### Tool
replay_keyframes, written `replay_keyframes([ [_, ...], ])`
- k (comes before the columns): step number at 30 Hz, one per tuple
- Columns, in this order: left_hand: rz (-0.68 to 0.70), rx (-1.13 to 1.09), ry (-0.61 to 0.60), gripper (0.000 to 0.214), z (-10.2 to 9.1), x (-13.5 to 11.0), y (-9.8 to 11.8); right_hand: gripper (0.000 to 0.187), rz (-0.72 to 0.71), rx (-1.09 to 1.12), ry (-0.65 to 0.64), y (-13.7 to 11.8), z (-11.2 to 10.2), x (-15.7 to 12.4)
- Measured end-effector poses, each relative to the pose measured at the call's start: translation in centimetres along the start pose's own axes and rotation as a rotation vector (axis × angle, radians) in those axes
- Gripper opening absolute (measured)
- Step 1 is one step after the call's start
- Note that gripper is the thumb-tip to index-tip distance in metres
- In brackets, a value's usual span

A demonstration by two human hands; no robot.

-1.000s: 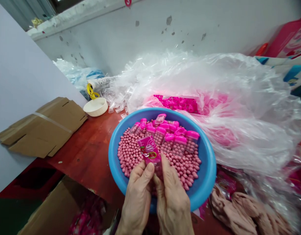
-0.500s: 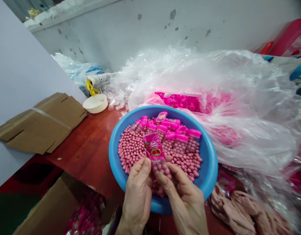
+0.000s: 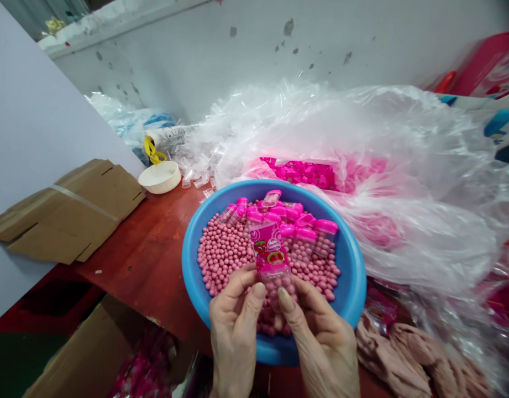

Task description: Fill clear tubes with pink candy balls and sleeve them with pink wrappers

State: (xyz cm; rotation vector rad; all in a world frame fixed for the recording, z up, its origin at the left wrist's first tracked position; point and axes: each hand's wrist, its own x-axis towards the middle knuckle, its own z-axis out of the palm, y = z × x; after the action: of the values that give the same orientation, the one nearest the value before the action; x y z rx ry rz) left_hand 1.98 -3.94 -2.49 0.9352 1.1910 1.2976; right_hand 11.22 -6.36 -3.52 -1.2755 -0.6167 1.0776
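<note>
Scuffed white wall (image 3: 221, 66) rises well beyond the fingers, and a red-brown wooden surface (image 3: 142, 237) runs beneath them, carrying a wide blue plastic basin (image 3: 189, 271) directly under both hands. The left hand (image 3: 233, 331) and right hand (image 3: 324, 345) meet over the basin, the fingers (image 3: 259, 290) curled inward, with both thumbs pressing from either side to pinch a clear tube of pink beads (image 3: 277, 290) held almost upright, its printed pink label (image 3: 271, 249) rising just above the thumbs. Judging by its look, the tube should be light and stiff but thin-walled, and its smooth plastic may slip, so the narrow body below the label seems the sensible place to hold it. Just beyond the fingers lies a heap of loose pink beads (image 3: 223, 254), with pink-capped tubes (image 3: 306, 243) resting on it above and to the right. Farther beyond the fingers, a crumpled clear plastic bag (image 3: 403, 166) holds bright pink pieces (image 3: 299, 174); to the left of the fingers lie flattened cardboard (image 3: 72, 213) and a white bowl (image 3: 159, 177).
</note>
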Motion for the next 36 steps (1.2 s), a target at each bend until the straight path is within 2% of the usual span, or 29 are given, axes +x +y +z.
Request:
replay_keyframes([
  [5, 0.195, 0.306, -0.002, 0.011, -0.3, 0.6, 1.4, 0.026, -0.020, -0.059, 0.012, 0.0, 0.0, -0.1],
  [7, 0.272, 0.373, -0.039, 0.013, -0.4, 1.0, 2.0, 0.026, -0.028, -0.069, 0.000, -0.1, 0.3, -0.1],
  [11, 0.407, 0.432, -0.039, 0.017, -0.3, 1.5, 2.8, 0.026, -0.033, -0.088, 0.069, -0.4, 0.6, -0.2],
  [16, 0.483, 0.479, -0.055, 0.019, -0.4, 2.0, 2.9, 0.030, -0.038, -0.132, -0.011, -0.2, 0.2, 0.0],
  [23, 0.545, 0.635, -0.121, 0.022, -0.3, 2.4, 2.7, 0.027, 0.035, -0.004, 0.036, -0.7, 0.6, -0.2],
  [29, 0.486, 0.618, -0.198, 0.024, 0.0, 1.4, 2.4, 0.022, 0.016, 0.122, 0.084, -0.7, 0.6, -0.2],
  [31, 0.421, 0.584, -0.207, 0.023, 0.0, 1.2, 2.1, 0.019, 0.008, 0.169, 0.075, -0.7, 0.6, -0.2],
  [34, 0.211, 0.480, -0.194, 0.022, -0.1, 0.9, 1.6, 0.018, 0.003, 0.202, 0.024, -0.8, 0.7, -0.1],
  [36, 0.041, 0.361, -0.265, 0.023, -0.1, 0.7, 1.4, 0.021, 0.010, 0.186, 0.038, -0.6, 0.7, -0.1],
])
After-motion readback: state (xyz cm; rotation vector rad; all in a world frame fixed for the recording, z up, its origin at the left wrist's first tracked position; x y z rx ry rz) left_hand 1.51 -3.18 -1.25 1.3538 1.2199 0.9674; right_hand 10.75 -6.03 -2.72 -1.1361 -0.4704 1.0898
